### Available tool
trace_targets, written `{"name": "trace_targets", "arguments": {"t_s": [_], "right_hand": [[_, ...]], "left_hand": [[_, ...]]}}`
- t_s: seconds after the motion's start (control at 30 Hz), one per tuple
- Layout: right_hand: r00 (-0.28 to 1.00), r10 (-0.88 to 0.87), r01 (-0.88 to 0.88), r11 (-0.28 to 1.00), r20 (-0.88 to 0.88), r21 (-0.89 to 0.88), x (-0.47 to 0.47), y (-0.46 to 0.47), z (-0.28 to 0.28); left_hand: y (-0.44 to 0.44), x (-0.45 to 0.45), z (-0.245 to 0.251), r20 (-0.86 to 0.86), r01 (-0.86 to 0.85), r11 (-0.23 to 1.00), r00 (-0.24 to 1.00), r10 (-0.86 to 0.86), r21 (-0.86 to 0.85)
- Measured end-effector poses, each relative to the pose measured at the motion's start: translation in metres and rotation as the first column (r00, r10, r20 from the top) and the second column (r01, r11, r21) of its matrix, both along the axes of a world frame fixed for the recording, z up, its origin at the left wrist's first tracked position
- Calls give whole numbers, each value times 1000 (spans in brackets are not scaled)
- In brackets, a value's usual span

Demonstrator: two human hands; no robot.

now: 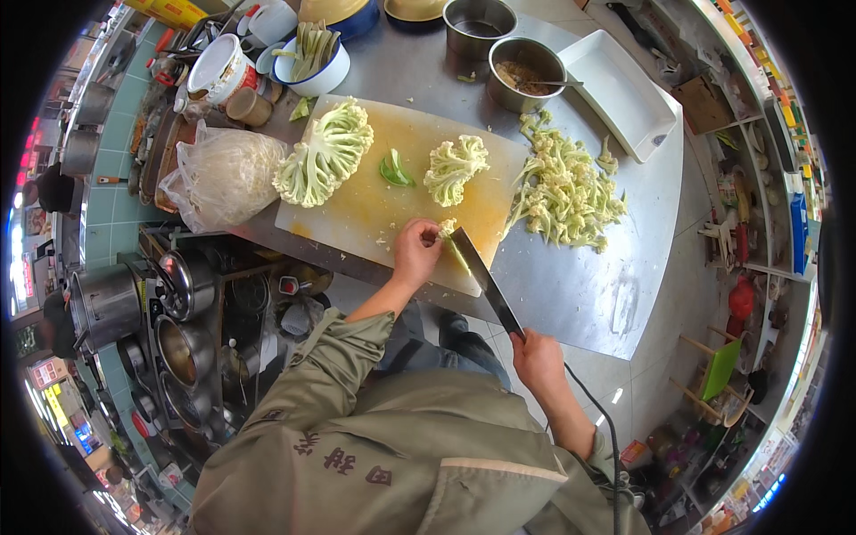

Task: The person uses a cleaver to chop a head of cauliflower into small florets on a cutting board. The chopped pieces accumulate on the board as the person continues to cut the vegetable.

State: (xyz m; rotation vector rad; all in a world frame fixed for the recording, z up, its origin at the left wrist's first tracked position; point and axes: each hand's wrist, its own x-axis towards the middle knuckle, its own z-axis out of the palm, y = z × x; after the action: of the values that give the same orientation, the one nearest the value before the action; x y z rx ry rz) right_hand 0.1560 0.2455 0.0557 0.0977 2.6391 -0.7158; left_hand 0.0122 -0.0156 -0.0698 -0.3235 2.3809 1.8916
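Note:
My left hand (417, 250) pinches a small cauliflower floret (447, 229) near the front edge of a worn white cutting board (394, 221). In my right hand (539, 360) is the handle of a cleaver (487, 279), its blade lying against the floret's right side. Farther up the board sit a large cauliflower piece (328, 154) at the left and a smaller one (456, 170) at the right. A green leaf (396, 170) rests between them. Right of the board, cut florets (568, 184) are heaped on the steel table (568, 301), some touching the board's edge.
A clear plastic bag (231, 174) of pale contents touches the board's left side. Behind it stand a white tub (221, 70) and an enamel bowl (314, 75) of cut green strips. A metal pot (527, 73) with a spoon and a white tray (622, 97) are at the far right.

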Motion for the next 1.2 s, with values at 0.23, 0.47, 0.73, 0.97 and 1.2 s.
{"name": "trace_targets", "arguments": {"t_s": [0.23, 0.47, 0.73, 0.97, 1.2], "right_hand": [[999, 48, -47, 999, 26, -21, -12, 11, -2], [996, 25, -14, 991, 80, -134, -18, 8, 3], [993, 67, -57, 994, 95, -98, -21, 0, 25], [979, -21, 24, 1000, 204, -9, -2, -24, 16], [980, -34, 31, 999, 196, 20, 2, -25, 9]], "left_hand": [[-1, -4, 2, 0, 41, 997, 999, -42, -61], [-2, -4, -1, 5, 60, 995, 998, -59, -82], [-2, -3, -1, -23, 78, 992, 996, -81, -95], [-3, 0, 6, -144, 171, 936, 964, -223, -308], [3, 7, 15, -186, 158, 918, 953, -238, -364]]}}
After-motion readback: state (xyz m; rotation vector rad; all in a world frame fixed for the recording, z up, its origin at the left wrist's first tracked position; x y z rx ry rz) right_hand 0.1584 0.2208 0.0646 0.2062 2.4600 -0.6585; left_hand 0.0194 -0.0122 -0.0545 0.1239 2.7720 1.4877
